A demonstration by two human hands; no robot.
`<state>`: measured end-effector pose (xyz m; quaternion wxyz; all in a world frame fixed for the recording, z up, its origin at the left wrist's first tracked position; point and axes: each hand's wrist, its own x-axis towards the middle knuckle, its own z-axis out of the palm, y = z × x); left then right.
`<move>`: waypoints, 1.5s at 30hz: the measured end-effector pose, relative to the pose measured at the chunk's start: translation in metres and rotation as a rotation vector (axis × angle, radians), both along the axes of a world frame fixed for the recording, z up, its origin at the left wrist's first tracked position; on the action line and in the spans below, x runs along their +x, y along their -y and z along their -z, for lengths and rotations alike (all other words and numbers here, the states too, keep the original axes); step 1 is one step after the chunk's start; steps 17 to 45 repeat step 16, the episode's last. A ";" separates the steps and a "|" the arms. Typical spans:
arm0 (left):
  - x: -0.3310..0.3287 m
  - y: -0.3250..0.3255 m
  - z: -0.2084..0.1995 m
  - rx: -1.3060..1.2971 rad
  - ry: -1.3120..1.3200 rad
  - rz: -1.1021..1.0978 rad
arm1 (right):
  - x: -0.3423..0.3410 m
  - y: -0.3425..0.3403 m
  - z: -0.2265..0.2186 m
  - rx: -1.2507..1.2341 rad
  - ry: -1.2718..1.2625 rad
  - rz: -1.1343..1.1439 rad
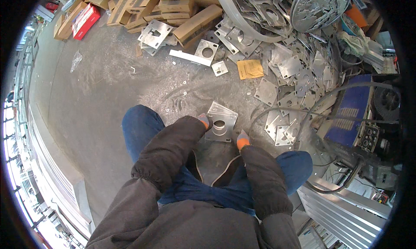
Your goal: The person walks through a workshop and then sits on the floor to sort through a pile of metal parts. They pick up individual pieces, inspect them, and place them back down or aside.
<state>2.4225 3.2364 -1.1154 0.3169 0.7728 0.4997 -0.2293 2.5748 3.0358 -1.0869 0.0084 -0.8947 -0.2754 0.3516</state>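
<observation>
A small stack of flat silver metal plates (pixel 211 136) lies fanned on the floor between my knees. The top plate has a round hole in its middle and small holes near its corners. My left hand (pixel 204 120), in a grey and orange glove, is at the stack's left edge and seems to touch it. Close to the lower right edge is my right hand (pixel 242 139), gloved the same way, with a narrow gap showing between it and the plates. Both hands look small here, and their fingers are too indistinct to read.
A large heap of loose metal plates (pixel 289 67) covers the floor ahead right. Cardboard boxes (pixel 175 4) and a red box (pixel 86 21) stand at the far side. A blue machine (pixel 349 112) with black cables is at right. A yellow packet (pixel 250 69) lies before the heap.
</observation>
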 end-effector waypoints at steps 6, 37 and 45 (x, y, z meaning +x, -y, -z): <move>0.002 0.010 0.093 -0.065 -0.029 0.056 | -0.012 -0.016 -0.004 0.127 -0.079 0.039; -0.007 0.020 0.115 0.022 -0.049 0.045 | -0.021 -0.030 0.007 0.140 -0.179 0.175; -0.007 0.020 0.115 0.022 -0.049 0.045 | -0.021 -0.030 0.007 0.140 -0.179 0.175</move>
